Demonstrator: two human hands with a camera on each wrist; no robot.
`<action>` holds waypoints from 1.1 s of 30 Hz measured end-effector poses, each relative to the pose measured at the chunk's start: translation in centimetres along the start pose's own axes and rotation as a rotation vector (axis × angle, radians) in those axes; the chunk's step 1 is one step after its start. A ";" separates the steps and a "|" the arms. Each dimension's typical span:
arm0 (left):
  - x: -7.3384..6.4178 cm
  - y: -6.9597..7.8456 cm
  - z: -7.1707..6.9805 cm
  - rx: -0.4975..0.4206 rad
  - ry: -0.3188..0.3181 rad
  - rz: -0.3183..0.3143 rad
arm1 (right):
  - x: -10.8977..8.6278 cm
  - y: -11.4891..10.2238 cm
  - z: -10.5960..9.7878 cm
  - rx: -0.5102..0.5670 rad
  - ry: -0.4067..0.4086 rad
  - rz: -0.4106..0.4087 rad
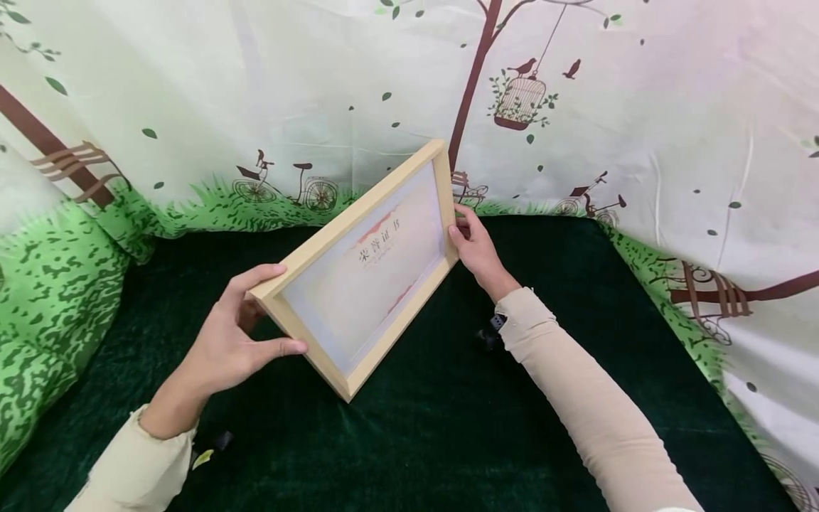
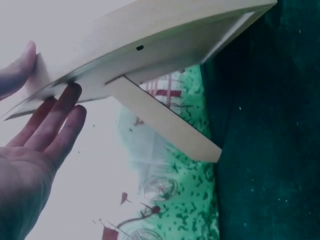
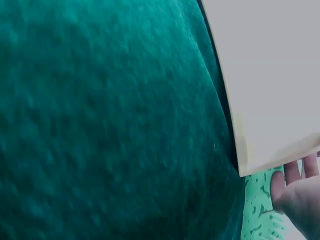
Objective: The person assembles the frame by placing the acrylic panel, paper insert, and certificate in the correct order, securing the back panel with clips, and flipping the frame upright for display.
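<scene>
A light wooden picture frame [image 1: 384, 263] with a printed certificate behind its pane is tilted in the head view, its left end nearer me. My left hand [image 1: 230, 341] grips that end, with the thumb on the side and the index finger over the top corner. In the left wrist view, fingers of the left hand [image 2: 37, 145] reach behind the frame [image 2: 165, 45], where a stand leg [image 2: 165, 117] sticks out from the back. My right hand [image 1: 476, 249] holds the far right side. The right wrist view shows the right hand [image 3: 300, 195] at the frame's edge [image 3: 280, 162].
Dark green velvet cloth [image 1: 461, 434] covers the table under the frame. Behind and at the sides hangs a pale curtain [image 1: 288, 85] printed with trees, bicycles and grass. A small dark object [image 1: 489, 338] shows beside the right cuff.
</scene>
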State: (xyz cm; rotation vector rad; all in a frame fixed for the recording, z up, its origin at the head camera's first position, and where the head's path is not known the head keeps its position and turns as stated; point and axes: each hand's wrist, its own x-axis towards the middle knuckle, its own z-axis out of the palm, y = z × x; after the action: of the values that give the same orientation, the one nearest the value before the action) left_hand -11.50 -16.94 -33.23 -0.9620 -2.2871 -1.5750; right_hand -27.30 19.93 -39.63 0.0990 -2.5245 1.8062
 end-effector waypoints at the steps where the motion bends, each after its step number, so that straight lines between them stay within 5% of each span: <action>1: 0.1 -0.1 -0.1 -0.009 0.006 0.000 | 0.0 0.0 -0.1 0.018 -0.012 0.015; 11: 0.2 -0.9 -0.4 0.010 -0.019 0.021 | 0.1 0.3 -0.8 0.084 0.024 0.033; 20: 2.4 -1.6 -0.5 -0.049 0.006 0.032 | 1.0 -0.8 -2.2 0.102 0.109 0.081; 28: 4.6 -3.6 -0.9 -0.179 0.002 -0.034 | 1.2 -0.3 -3.6 0.056 0.116 0.120; 33: 5.5 -4.1 -0.9 -0.150 -0.033 -0.070 | 0.4 0.6 -4.5 0.077 0.139 0.104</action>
State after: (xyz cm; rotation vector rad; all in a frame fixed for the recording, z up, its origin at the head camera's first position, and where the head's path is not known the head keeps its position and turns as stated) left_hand -18.47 -16.47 -33.21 -0.9592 -2.2738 -1.7947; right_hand -27.81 24.34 -38.67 -0.1536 -2.4080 1.8759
